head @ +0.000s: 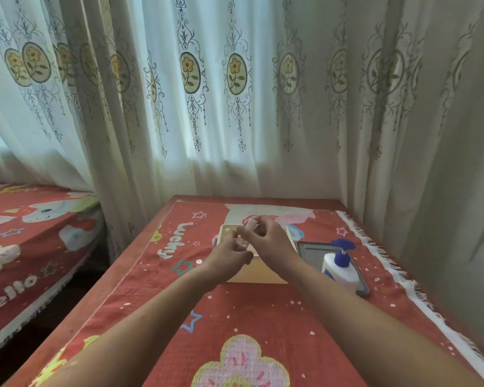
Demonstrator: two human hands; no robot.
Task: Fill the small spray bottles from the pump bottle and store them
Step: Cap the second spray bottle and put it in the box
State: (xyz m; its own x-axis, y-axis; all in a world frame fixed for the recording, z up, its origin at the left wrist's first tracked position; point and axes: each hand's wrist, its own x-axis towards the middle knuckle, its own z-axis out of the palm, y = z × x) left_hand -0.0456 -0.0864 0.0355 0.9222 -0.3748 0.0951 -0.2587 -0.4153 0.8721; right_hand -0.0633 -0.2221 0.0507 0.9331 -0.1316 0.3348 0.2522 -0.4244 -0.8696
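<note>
Both hands meet above a cream box [259, 272] at the middle of the table. My left hand [229, 256] grips the body of a small clear spray bottle [241, 243]. My right hand [271, 238] pinches the bottle's top end [251, 222] from above. The bottle is mostly hidden by fingers. A white pump bottle [338, 268] with a blue pump head stands to the right on a dark tray [313, 251]. A small white cap [198, 262] lies on the cloth left of the box.
The table carries a red cartoon-print cloth [263, 317] with a fringed right edge. Patterned curtains [235, 107] hang close behind and along the right side. A bed with a similar red cover [25, 241] stands to the left across a narrow gap.
</note>
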